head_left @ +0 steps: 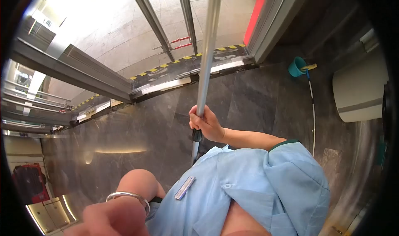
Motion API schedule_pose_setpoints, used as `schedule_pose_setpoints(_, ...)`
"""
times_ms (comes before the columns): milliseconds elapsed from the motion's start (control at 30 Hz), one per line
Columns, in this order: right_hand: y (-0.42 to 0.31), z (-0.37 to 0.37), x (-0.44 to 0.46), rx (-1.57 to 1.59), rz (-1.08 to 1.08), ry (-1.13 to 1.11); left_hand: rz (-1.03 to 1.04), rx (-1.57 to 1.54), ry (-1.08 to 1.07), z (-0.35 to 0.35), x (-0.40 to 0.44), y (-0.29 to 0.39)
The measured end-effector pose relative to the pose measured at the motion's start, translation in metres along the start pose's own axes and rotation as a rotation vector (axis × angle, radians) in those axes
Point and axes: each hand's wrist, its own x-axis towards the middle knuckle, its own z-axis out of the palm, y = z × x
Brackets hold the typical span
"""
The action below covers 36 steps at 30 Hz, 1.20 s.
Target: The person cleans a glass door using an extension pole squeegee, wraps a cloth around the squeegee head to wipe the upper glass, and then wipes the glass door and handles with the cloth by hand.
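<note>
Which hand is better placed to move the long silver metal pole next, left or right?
Probably the right hand: it is closed around the long silver metal pole. The left hand, blurred near the bottom-left of the view, is well away from it.

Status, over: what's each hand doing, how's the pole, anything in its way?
Right hand closed round pole. Left hand blurred, grip unclear. Pole's upper end out of frame. Bucket off right, apparently clear.

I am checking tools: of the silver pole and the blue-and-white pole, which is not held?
The blue-and-white pole, ending near the teal bucket; the right hand grips the silver pole.
</note>
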Motion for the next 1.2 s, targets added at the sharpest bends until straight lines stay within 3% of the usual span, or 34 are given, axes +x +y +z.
schedule_pose_setpoints(33, 0.001, -0.01, -0.004, 0.024, -0.003, 0.013, -0.072, 0.064, 0.078, 0.015, -0.003, -0.008)
schedule_pose_setpoints(67, 0.002, -0.017, -0.007, 0.059, -0.015, 0.024, 0.188, 0.083, 0.482, 0.055, 0.008, -0.044)
schedule_pose_setpoints(100, 0.001, -0.024, -0.009, 0.064, -0.015, 0.033, 0.182, 0.077, 0.478, 0.057, 0.0, -0.062)
schedule_pose_setpoints(167, -0.001, -0.037, -0.014, 0.04, 0.002, 0.06, -0.429, 0.731, -0.007, 0.061, -0.022, -0.095)
schedule_pose_setpoints(200, -0.003, -0.041, -0.016, 0.045, 0.001, 0.065, -0.677, 0.24, 0.267, 0.078, -0.041, -0.138)
schedule_pose_setpoints(233, -0.006, -0.045, -0.018, 0.06, 0.05, 0.112, -0.926, 0.343, 0.08, 0.092, -0.066, -0.168)
schedule_pose_setpoints(267, -0.008, -0.05, -0.018, 0.073, 0.095, 0.159, -0.974, 0.301, -0.043, 0.114, -0.117, -0.195)
schedule_pose_setpoints(333, -0.009, -0.058, -0.021, 0.066, 0.068, 0.179, -1.217, -0.037, -0.085, 0.164, -0.181, -0.223)
schedule_pose_setpoints(367, -0.01, -0.063, -0.022, 0.051, 0.042, 0.194, -1.449, -0.15, -0.024, 0.186, -0.208, -0.229)
schedule_pose_setpoints(400, -0.015, -0.072, -0.023, 0.047, 0.034, 0.205, -1.617, -0.514, 0.293, 0.204, -0.226, -0.234)
schedule_pose_setpoints(433, -0.023, -0.081, -0.029, -0.062, 0.11, 0.139, -1.618, -0.518, 0.278, 0.211, -0.228, -0.235)
schedule_pose_setpoints(500, -0.04, -0.105, -0.047, -0.279, 0.27, 0.004, -1.507, -0.007, 0.206, 0.221, -0.232, -0.237)
schedule_pose_setpoints(533, -0.045, -0.127, -0.068, -0.607, 0.254, -0.157, -1.532, 0.024, 0.253, 0.226, -0.241, -0.239)
schedule_pose_setpoints(600, -0.048, -0.175, -0.131, -0.809, 0.42, -0.394, -1.498, 0.158, 0.249, 0.223, -0.247, -0.241)
schedule_pose_setpoints(633, -0.079, -0.182, -0.147, -0.706, 0.745, -0.443, -1.458, 0.296, 0.263, 0.221, -0.249, -0.243)
schedule_pose_setpoints(667, -0.083, -0.195, -0.184, -0.835, 0.923, -0.395, -1.441, 0.353, 0.297, 0.221, -0.256, -0.246)
schedule_pose_setpoints(700, -0.091, -0.204, -0.211, -0.686, 0.899, -0.337, -1.425, 0.405, 0.285, 0.218, -0.257, -0.247)
schedule_pose_setpoints(733, -0.1, -0.201, -0.236, -0.723, 0.866, -0.159, -1.433, 0.421, 0.276, 0.216, -0.261, -0.247)
schedule_pose_setpoints(800, -0.1, -0.206, -0.274, -0.91, 0.614, -0.049, -1.461, 0.455, 0.289, 0.216, -0.267, -0.246)
schedule_pose_setpoints(833, -0.109, -0.198, -0.273, -0.902, 0.614, -0.078, -1.469, 0.471, 0.257, 0.216, -0.268, -0.245)
schedule_pose_setpoints(900, -0.155, -0.172, -0.263, -0.8, 0.877, 0.064, -1.489, 0.502, 0.242, 0.215, -0.271, -0.245)
schedule_pose_setpoints(1000, -0.185, -0.152, -0.26, -0.753, 1.021, 0.13, -1.48, 0.477, 0.228, 0.22, -0.274, -0.243)
schedule_pose_setpoints(1200, -0.136, -0.159, -0.223, -0.787, 0.93, 0.011, -1.515, 0.439, 0.205, 0.211, -0.272, -0.244)
